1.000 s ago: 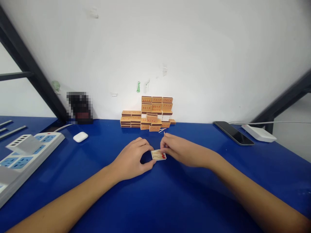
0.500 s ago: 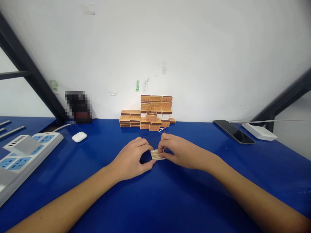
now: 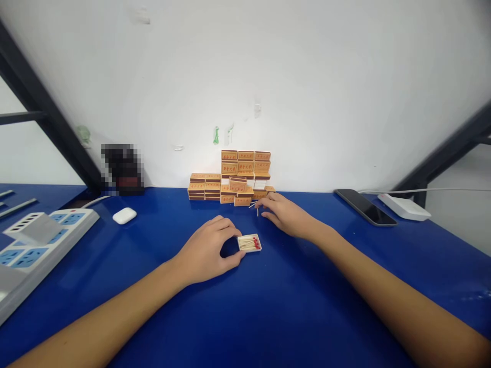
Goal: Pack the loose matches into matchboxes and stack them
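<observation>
A small white matchbox tray (image 3: pixel 239 246) lies on the blue table, filled with matches (image 3: pixel 250 244) whose red heads point right. My left hand (image 3: pixel 210 250) grips its left end between thumb and forefinger. Further back, my right hand (image 3: pixel 284 214) reaches towards loose matches at the foot of the matchbox stack. Its thumb and forefinger are apart. One loose match (image 3: pixel 258 212) shows between these fingertips; whether they touch it I cannot tell. Beyond it stand stacked orange matchboxes (image 3: pixel 245 167) against the wall, several layers high.
On the left are a white earbud case (image 3: pixel 125 215) and a large power strip (image 3: pixel 57 255) with a plugged-in charger (image 3: pixel 32 228). To the right lie a black phone (image 3: pixel 364 207) and a white box-shaped device (image 3: pixel 404 207) with a cable. A white wall (image 3: pixel 307 102) rises behind the table.
My right hand has left the tray and moved back to the loose matches, its fingers opening. The red match heads in the tray are now uncovered. My left hand has stayed put.
</observation>
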`<state>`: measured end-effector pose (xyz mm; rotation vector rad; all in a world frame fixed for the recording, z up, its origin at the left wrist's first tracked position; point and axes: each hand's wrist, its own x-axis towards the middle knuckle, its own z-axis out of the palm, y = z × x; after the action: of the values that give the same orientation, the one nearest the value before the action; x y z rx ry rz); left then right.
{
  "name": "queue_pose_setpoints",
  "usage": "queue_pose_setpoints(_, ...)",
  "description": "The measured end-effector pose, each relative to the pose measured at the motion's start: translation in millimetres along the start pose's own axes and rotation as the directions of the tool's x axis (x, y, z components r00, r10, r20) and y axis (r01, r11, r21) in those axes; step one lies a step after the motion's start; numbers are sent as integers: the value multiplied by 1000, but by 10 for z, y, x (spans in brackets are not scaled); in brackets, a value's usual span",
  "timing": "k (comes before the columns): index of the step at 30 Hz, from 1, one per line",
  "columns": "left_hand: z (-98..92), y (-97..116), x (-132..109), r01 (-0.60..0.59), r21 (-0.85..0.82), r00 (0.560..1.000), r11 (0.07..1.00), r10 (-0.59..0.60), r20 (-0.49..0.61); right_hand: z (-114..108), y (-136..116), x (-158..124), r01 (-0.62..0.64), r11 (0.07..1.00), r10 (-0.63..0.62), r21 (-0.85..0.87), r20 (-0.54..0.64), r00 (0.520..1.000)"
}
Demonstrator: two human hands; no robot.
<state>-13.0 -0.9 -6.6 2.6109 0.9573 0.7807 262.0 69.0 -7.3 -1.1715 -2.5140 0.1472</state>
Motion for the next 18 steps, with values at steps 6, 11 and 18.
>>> queue_pose_setpoints(6, 5, -23, -5, 1, -3, 1000, 1000, -1, 8, 26, 139, 125, 27, 999, -26, -38, 24, 999)
queue_pose_setpoints(11, 12, -21, 1, -2, -4, 1000, 1000, 2, -2, 47, 113, 164, -2, 997, 1, -79, -8, 1000)
queue_pose_setpoints(18, 4, -18, -17, 5, 6, 1000, 1000, -5, 9, 84, 109, 228, -56, 998, 55, -25, -9, 998)
